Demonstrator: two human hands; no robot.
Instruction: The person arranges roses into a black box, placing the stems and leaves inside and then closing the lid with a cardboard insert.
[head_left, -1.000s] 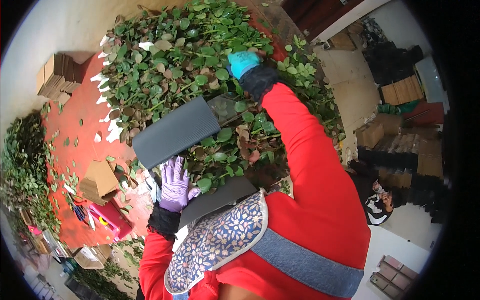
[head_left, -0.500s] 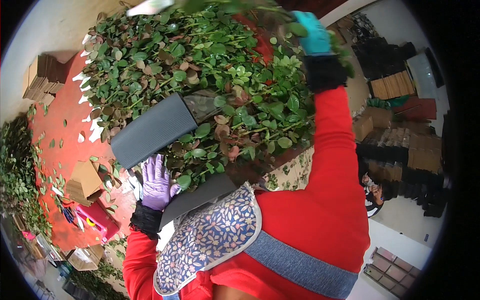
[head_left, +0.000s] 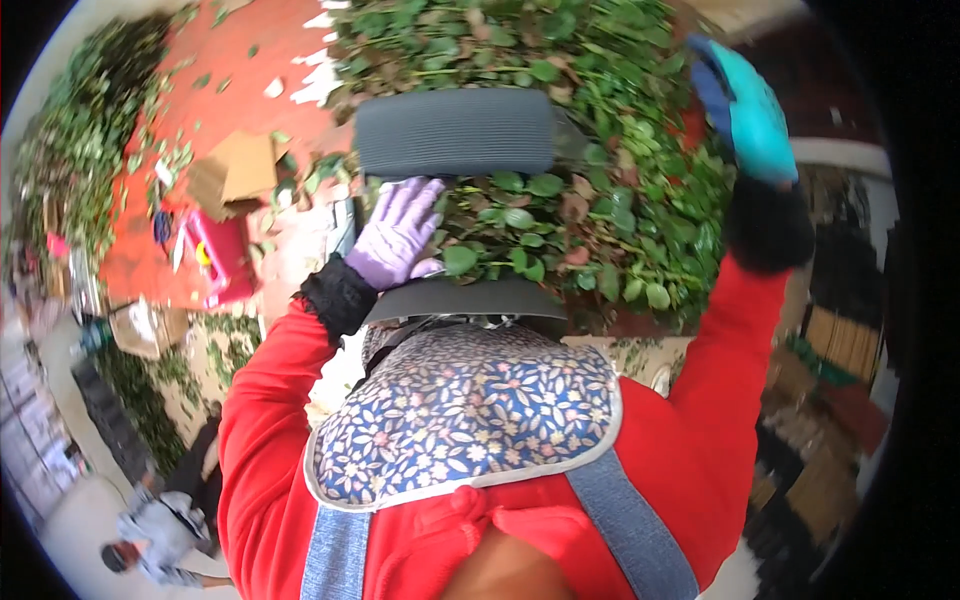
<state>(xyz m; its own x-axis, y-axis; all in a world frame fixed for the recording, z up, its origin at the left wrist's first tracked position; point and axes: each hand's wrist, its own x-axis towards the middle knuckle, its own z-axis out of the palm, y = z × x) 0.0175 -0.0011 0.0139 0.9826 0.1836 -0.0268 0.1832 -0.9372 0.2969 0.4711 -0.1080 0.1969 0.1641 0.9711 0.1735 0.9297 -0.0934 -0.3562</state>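
The big bundle of leafy stems (head_left: 600, 190) fills the picture from twelve o'clock to about three o'clock of centre. It is a dense mass of glossy green leaves with some brown, dried ones mixed in. Its long axis cannot be told, since the leaves hide the stems.

A dark grey ribbed pad (head_left: 455, 132) lies crosswise at about eleven o'clock, its long axis running nine to three, and it touches the greenery. A second dark grey edge (head_left: 470, 298) sits just below the leaves, near centre, also running crosswise.

The red floor (head_left: 200, 110) at ten o'clock carries scattered leaves, an open brown cardboard box (head_left: 235, 170) whose contents cannot be made out, and a pink object (head_left: 222, 255) beside it.

The right hand (head_left: 745, 115), in a turquoise glove, is raised at two o'clock against the bundle's edge; whether its fingers are clenched cannot be told.

The left hand (head_left: 398, 235), in a lilac glove, lies flat at the leaves' nine o'clock side, fingers (head_left: 420, 195) spread and released, pressing on the foliage below the pad.
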